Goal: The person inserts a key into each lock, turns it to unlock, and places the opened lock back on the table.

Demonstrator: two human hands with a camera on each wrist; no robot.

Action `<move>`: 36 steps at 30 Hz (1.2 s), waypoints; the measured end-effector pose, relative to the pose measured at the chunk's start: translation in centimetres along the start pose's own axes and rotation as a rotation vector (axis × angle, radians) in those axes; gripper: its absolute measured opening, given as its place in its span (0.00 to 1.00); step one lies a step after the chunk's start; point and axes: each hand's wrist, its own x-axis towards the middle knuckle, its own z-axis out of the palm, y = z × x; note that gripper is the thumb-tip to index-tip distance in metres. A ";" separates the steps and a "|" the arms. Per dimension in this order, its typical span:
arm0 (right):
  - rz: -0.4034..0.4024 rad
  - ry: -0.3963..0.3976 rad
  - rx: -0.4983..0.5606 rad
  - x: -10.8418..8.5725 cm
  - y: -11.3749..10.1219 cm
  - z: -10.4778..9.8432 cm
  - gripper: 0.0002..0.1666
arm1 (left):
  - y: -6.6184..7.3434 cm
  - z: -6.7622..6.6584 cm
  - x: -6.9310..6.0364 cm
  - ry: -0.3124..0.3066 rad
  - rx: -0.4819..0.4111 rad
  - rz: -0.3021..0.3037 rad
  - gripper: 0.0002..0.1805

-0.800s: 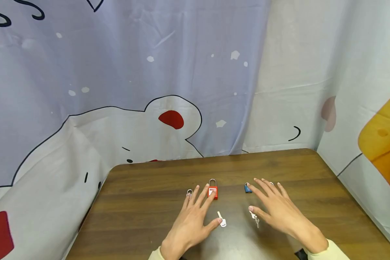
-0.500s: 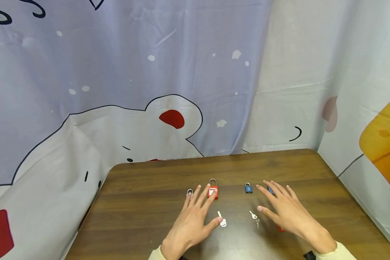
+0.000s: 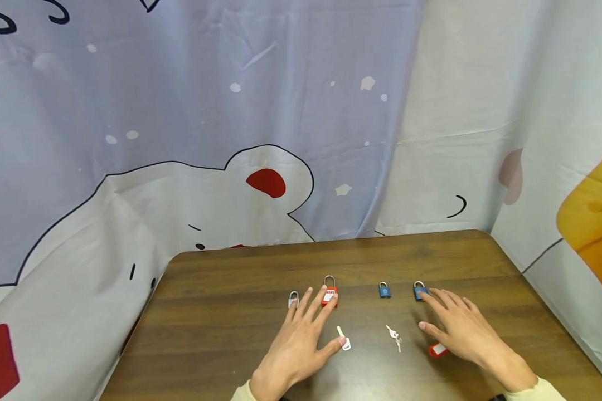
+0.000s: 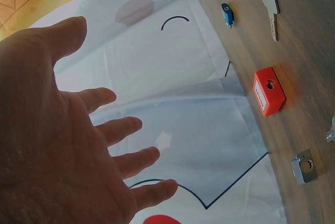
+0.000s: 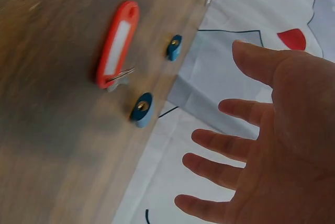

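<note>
Along the 12 o'clock side of the brown wood-grain counter (image 3: pixel 215 317), I saw four locks lying in a loose row: a silver metal padlock (image 3: pixel 293 302), a red padlock with a white label and tall steel shackle (image 3: pixel 329 291), a small blue padlock (image 3: pixel 384 292) and a larger blue padlock (image 3: pixel 419 289). Their shackles pointed towards 12 and their keyholes faced 6, probably to keep those holes accessible from the near side. The gaps between them, I judged, kept each one distinct.

My left grip (image 3: pixel 296 348) was spread wide and held nothing. From it, the silver padlock lay at 12 o'clock, partly behind a fingertip in the head view, the red one at 1, and a single flat metal key (image 4: pixel 270 10) at 3, near the thumb.

My right grip (image 3: pixel 461 331) was also splayed, with nothing in it. Both blue padlocks lay towards 10 o'clock, the larger one nearer. A little bunch of silvery keys (image 3: pixel 394 337) lay at 9, and a red plastic key tag with a white insert (image 5: pixel 116 46) at 8, partly covered by the hand from above.
</note>
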 end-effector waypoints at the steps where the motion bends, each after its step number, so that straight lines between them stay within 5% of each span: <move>1: 0.003 -0.005 -0.004 -0.1 0.1 0.1 0.39 | 0.0 0.0 0.0 0.001 -0.001 -0.001 0.40; 18: 0.115 -0.129 -0.058 -0.9 2.3 1.1 0.39 | 0.0 0.4 -0.1 -0.010 -0.001 0.005 0.42; 29: 0.181 -0.192 -0.022 -0.7 2.7 1.9 0.20 | 0.1 0.8 -0.2 -0.026 -0.015 0.005 0.41; 36: 0.186 -0.177 -0.019 -0.5 2.4 2.6 0.16 | 0.3 1.2 0.0 -0.055 -0.025 0.001 0.42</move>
